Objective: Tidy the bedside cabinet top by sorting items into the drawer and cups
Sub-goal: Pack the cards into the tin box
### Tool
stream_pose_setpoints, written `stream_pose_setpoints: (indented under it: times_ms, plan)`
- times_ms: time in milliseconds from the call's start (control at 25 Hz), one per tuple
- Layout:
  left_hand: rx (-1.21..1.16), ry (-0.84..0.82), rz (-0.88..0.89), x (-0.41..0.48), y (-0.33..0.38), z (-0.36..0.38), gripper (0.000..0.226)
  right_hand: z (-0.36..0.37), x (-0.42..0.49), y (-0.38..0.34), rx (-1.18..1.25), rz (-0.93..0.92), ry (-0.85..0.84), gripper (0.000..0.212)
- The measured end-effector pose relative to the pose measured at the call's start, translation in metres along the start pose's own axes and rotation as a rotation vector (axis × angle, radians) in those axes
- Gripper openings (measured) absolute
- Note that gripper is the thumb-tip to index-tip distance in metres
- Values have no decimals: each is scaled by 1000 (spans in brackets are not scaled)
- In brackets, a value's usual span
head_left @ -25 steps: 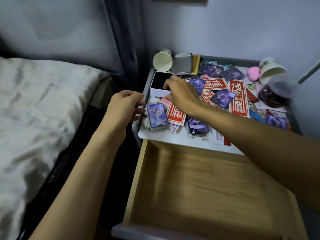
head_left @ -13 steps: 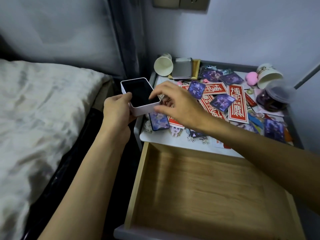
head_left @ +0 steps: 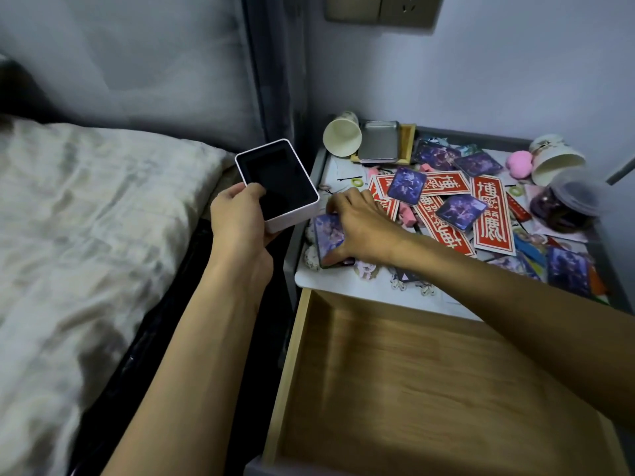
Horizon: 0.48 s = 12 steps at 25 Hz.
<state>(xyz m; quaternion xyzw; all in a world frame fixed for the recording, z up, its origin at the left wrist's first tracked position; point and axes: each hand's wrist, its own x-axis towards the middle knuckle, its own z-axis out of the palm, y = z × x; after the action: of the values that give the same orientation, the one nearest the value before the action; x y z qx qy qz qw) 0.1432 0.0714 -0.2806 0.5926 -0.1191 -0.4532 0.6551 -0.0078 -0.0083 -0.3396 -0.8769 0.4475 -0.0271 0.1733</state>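
Note:
My left hand [head_left: 240, 218] grips a small white box [head_left: 278, 187] with a dark inside, held in the air left of the cabinet. My right hand [head_left: 360, 228] reaches onto the cabinet top [head_left: 343, 286] and pinches a purple picture card [head_left: 328, 235] at the front left corner, fingers on its far edge and thumb on its near edge. More purple cards [head_left: 460, 207] and red printed slips [head_left: 491, 214] lie scattered across the top. A paper cup [head_left: 342, 137] lies on its side at the back left. Below, the wooden drawer [head_left: 429, 389] stands pulled open with nothing in it.
A metal tin [head_left: 381, 142] sits beside the fallen cup. At the back right are a second tipped cup [head_left: 556, 159], a pink sponge [head_left: 519, 163] and a clear lidded jar [head_left: 567, 204]. The bed [head_left: 86, 235] lies to the left. A wall socket [head_left: 381, 8] is above.
My left hand took the white box off the cabinet and now holds it alone at the left. My right hand let go of the box and dropped onto the purple card at the corner.

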Motion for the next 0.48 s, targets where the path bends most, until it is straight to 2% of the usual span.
stream_pose_setpoints:
  times_ms: [80,160,240,320,400,480]
  plan:
    - [2,-6,-11,-1,0,1,28,0,-3,-2,215,11,50,79]
    - [13,-17,-12,-3,0,1,25,-8,-5,1,452,60,142,54]
    - [25,-45,-11,-5,-2,3,20,-26,-5,16,691,199,247,36]
    - [43,-63,-12,-9,-4,5,17,-47,0,47,852,371,362,31]
    - [71,-77,-26,-10,-8,8,19,-59,7,84,747,514,476,28]
    - [90,-94,-49,-11,-10,10,24,-60,12,109,564,602,441,33]
